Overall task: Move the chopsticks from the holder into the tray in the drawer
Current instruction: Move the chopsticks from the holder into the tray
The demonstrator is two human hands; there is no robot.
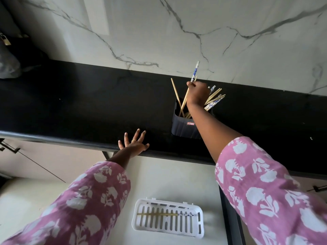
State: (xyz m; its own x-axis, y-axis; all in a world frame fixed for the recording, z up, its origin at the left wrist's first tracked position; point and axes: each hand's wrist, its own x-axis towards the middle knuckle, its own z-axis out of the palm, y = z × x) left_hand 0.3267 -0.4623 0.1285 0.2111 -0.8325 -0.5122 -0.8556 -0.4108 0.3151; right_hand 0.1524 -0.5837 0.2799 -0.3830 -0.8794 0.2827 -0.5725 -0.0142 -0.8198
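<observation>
A dark square holder stands on the black counter and holds several wooden chopsticks, some with blue-and-white ends. Over the holder, my right hand is closed on a blue-and-white chopstick that sticks up past my fingers. My left hand rests with fingers spread on the counter's front edge, holding nothing. Below, in the open drawer, lies a white slotted tray with one chopstick lying lengthwise in it.
A marble-patterned wall rises right behind the counter. A dark bag with a padlock sits at the counter's far left. The drawer's dark right side rail runs beside the tray. Cabinet fronts with handles lie to the left.
</observation>
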